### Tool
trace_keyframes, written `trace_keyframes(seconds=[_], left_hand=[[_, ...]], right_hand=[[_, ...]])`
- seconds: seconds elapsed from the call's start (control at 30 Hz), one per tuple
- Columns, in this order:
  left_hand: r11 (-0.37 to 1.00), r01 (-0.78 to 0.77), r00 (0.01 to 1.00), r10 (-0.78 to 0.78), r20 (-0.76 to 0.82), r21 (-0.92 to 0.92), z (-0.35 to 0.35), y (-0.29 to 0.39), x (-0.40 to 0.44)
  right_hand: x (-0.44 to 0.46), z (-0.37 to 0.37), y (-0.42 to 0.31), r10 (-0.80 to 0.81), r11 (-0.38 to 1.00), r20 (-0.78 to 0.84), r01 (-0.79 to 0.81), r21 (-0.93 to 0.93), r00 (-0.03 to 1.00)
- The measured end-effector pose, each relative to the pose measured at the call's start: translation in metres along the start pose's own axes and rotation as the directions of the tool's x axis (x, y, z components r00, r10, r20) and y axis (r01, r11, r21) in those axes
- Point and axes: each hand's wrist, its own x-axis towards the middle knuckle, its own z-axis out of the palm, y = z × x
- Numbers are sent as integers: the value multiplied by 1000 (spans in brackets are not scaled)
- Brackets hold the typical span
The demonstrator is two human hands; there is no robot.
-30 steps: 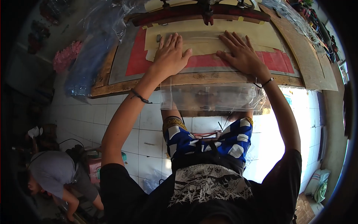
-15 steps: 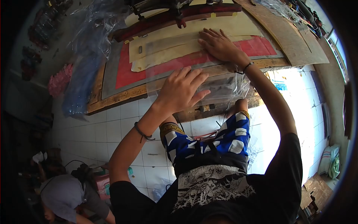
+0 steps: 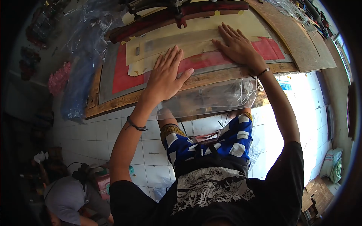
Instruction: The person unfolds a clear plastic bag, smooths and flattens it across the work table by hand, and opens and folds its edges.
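Observation:
My left hand [image 3: 165,75] lies flat, fingers outstretched and thumb apart, on a clear plastic sheet [image 3: 205,98]. The sheet covers part of the work surface and hangs over its front wooden edge. My right hand [image 3: 236,47] is also spread flat on the plastic, farther forward and to the right. Under the sheet lie a yellowish paper [image 3: 151,51] with a torn front edge and a red layer [image 3: 124,73]. A small grey metal piece [image 3: 137,51] sits on the yellowish paper. Both hands appear to grip nothing.
A dark red bar [image 3: 154,24] of a machine spans the back of the surface. Crumpled clear plastic [image 3: 81,79] hangs at the left. A wooden board [image 3: 301,45] lies at the right. Another person [image 3: 69,196] bends down at lower left.
My left hand has moved forward and left, from above the front edge to flat on the sheet. My right hand has shifted slightly right. The plastic's front end now hangs lower.

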Motion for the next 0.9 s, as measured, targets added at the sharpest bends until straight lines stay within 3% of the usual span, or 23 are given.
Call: trace_keyframes(seconds=[0.1, 0.3, 0.4, 0.47, 0.53, 0.6, 0.73, 0.77, 0.83, 0.9], left_hand=[[1000, -18, 1000, 19, -12, 18, -4, -2, -8], [999, 2, 1000, -2, 11, 36, -18, -5, -49], [1000, 13, 1000, -13, 3, 5, -20, -8, -64], [1000, -9, 999, 9, 48, 4, -27, -12, -67], [999, -32, 997, 31, 77, 7, -38, -12, -63], [999, -38, 995, 38, 88, 0, -53, -1, -55], [921, -372, 924, 379, 45, -112, -62, 43, -6], [868, -467, 879, 477, 19, -171, -58, 57, 10], [746, -630, 766, 642, -16, -216, -40, 83, 39], [670, -686, 686, 726, 53, -284, -17, 101, 59]], right_hand=[[-3, -3, 3, -103, 993, 4, 103, -53, 995], [1, 6, 8, -116, 988, 6, 116, -100, 993], [4, -13, 4, 6, 962, 245, 62, -267, 970], [7, -11, 21, 97, 929, 228, -6, -370, 969], [2, -18, 37, 70, 968, 86, -47, -245, 994], [-4, -27, 50, -27, 993, -193, 49, 106, 981], [-5, -55, 35, -52, 964, 48, 38, 263, 997], [-7, -50, 33, -50, 976, 224, 1, 217, 973], [-9, -26, 44, -151, 988, 260, 136, 75, 954], [-7, -31, 48, -217, 970, 346, 240, -27, 913]])
